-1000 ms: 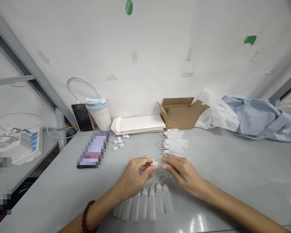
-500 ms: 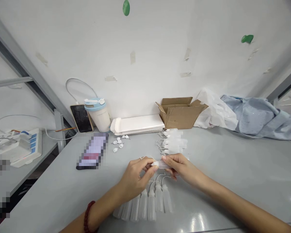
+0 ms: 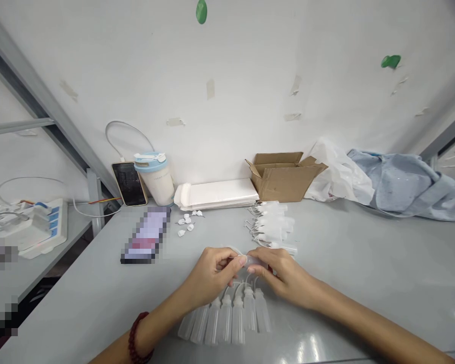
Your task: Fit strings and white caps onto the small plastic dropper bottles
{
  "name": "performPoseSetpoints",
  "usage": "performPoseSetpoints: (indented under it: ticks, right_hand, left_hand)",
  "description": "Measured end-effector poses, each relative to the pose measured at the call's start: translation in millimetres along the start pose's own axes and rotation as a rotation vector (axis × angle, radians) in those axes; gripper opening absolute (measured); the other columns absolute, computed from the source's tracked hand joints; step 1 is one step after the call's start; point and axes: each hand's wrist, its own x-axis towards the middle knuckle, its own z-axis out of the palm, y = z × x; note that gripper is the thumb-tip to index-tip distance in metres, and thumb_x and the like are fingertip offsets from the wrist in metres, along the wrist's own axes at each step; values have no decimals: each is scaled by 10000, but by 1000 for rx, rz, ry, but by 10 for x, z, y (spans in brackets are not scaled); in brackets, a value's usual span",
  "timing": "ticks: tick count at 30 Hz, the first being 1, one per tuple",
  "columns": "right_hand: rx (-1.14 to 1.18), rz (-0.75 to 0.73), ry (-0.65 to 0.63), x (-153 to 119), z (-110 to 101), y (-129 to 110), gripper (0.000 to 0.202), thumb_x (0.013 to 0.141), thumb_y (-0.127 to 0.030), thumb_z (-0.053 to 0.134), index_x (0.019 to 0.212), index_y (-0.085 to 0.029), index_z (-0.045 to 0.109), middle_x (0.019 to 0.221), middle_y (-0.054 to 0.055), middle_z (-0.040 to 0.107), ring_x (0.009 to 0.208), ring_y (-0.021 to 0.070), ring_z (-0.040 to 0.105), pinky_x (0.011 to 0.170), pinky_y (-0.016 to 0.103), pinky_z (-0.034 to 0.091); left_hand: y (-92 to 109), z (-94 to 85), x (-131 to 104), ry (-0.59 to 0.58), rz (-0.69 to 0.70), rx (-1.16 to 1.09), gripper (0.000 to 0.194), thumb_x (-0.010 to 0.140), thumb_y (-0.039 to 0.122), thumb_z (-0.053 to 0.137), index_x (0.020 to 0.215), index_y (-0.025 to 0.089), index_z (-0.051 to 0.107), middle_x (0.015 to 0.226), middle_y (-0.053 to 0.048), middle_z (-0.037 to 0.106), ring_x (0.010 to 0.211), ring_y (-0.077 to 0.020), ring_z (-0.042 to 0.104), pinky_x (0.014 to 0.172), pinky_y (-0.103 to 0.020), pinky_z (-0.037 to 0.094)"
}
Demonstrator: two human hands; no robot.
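Note:
Between my two hands, over the middle of the table, lies a small clear plastic squeeze bottle (image 3: 255,261), held roughly level. My left hand (image 3: 216,270) pinches its neck end, where a thin pale tube shows; the cap there is mostly hidden by my fingers. Around the bottle's body my right hand (image 3: 282,270) is closed. Just below both hands, a row of similar bottles (image 3: 225,321) with curved tubes lies side by side. Behind my right hand is a pile of capped white bottles (image 3: 273,225). Several small white caps (image 3: 187,221) are scattered to the left.
Along the wall stand a phone (image 3: 129,184), a cup with a blue lid (image 3: 155,177), flat white packets (image 3: 218,194), an open cardboard box (image 3: 284,179), a white plastic bag (image 3: 339,174) and blue cloth (image 3: 405,182). Another phone (image 3: 146,235) lies left; a power strip (image 3: 47,227) sits beyond.
My right hand has turned and wrapped further over the bottle, its fingers now on top. My left hand keeps its pinch at the neck end. The view has shifted slightly.

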Motion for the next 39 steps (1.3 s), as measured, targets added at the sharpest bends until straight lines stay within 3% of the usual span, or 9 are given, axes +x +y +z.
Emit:
performPoseSetpoints:
  ticks: [7, 10, 14, 18, 21, 24, 30, 39]
  right_hand:
    - [267, 51, -97, 18, -136, -9, 283, 900, -364, 483, 855, -154, 666, 717, 10, 636, 646, 130, 534, 582, 218, 375]
    - [249, 65, -81, 23, -127, 15, 315, 905, -385, 465, 841, -154, 669, 708, 13, 632, 639, 132, 536, 564, 220, 375]
    - [-15, 38, 167, 41, -164, 130, 291, 917, -367, 430, 963, -155, 625, 757, 33, 614, 617, 138, 520, 560, 240, 393]
    - [-259, 13, 441, 90, -331, 323, 344, 930, -348, 372, 1145, -147, 548, 759, 48, 559, 646, 169, 517, 581, 272, 423]
    - [-389, 50, 562, 135, -445, 460, 348, 929, -336, 367, 1156, -156, 559, 791, 69, 553, 733, 204, 518, 630, 307, 435]
    - [-481, 21, 595, 176, -476, 592, 323, 923, -304, 380, 1146, -169, 570, 848, 88, 583, 794, 228, 512, 717, 362, 433]
    - [-527, -39, 535, 203, -418, 759, 279, 905, -236, 405, 1102, -182, 595, 931, 108, 593, 864, 249, 520, 771, 400, 440]
    - [-502, -59, 561, 154, -407, 567, 188, 895, -229, 433, 964, -187, 603, 993, 121, 540, 930, 247, 518, 793, 399, 428]
  left_hand:
    - [71, 60, -65, 25, 227, 205, 268, 873, 253, 463, 670, 142, 599, 558, 3, 532, 571, -120, 523, 559, -214, 405]
    - [69, 8, -40, 29, 249, 308, 287, 884, 267, 447, 680, 150, 612, 593, -4, 565, 603, -126, 533, 585, -219, 407]
    - [18, -250, 36, 140, 113, 535, 320, 912, 270, 366, 725, 165, 603, 713, -18, 608, 678, -148, 558, 610, -240, 419]
    - [-93, -607, 80, 307, -72, 1031, 230, 868, 176, 410, 980, 132, 606, 996, -110, 598, 949, -257, 542, 800, -358, 424]
    - [-168, -789, 82, 312, -257, 1235, 277, 847, 135, 433, 1086, 114, 572, 1074, -160, 550, 1024, -315, 500, 811, -391, 421]
    - [-215, -862, 83, 295, -325, 1247, 283, 835, 117, 447, 1091, 94, 565, 1016, -176, 557, 992, -319, 525, 795, -386, 427]
    - [-297, -877, 129, 247, -321, 1211, 274, 831, 106, 418, 1056, 126, 571, 951, -142, 598, 859, -264, 600, 757, -351, 436]
    - [-380, -864, 174, 233, -252, 1142, 213, 783, 93, 427, 903, 130, 599, 913, -140, 623, 892, -277, 596, 769, -357, 429]
